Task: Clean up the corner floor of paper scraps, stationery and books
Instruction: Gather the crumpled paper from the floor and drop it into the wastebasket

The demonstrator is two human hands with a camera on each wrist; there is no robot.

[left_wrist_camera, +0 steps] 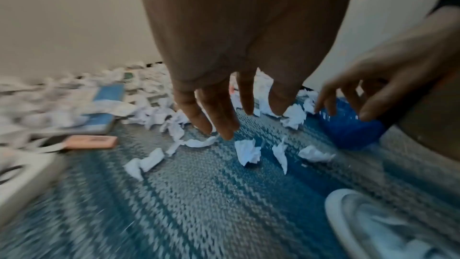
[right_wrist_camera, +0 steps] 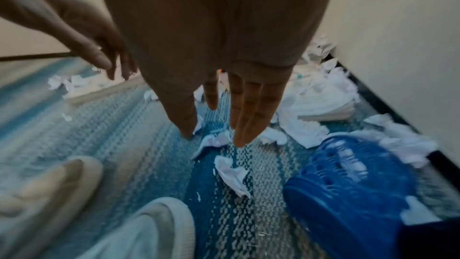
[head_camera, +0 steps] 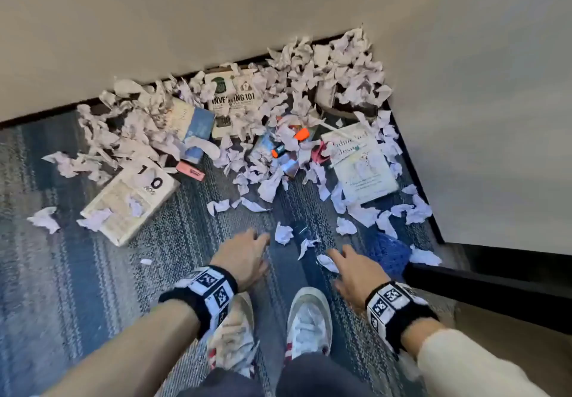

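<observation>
Crumpled white paper scraps (head_camera: 297, 87) fill the carpeted corner, mixed with books: a white one (head_camera: 362, 164) on the right, one marked "10" (head_camera: 133, 198) on the left, and "Investing 101" (head_camera: 232, 96) by the wall. A pink eraser (head_camera: 190, 170) and orange markers (head_camera: 301, 134) lie among them. My left hand (head_camera: 247, 254) hangs empty above the carpet with straight fingers (left_wrist_camera: 219, 117), near a loose scrap (head_camera: 283, 233). My right hand (head_camera: 349, 268) is also empty, fingers (right_wrist_camera: 245, 121) extended down over scraps (right_wrist_camera: 216, 140).
A blue mesh basket (head_camera: 390, 254) lies on the blue-grey carpet (head_camera: 77, 273) just right of my right hand, beside a dark furniture edge (head_camera: 483, 288). My two white shoes (head_camera: 306, 319) stand below my hands. Walls meet at the corner behind the pile.
</observation>
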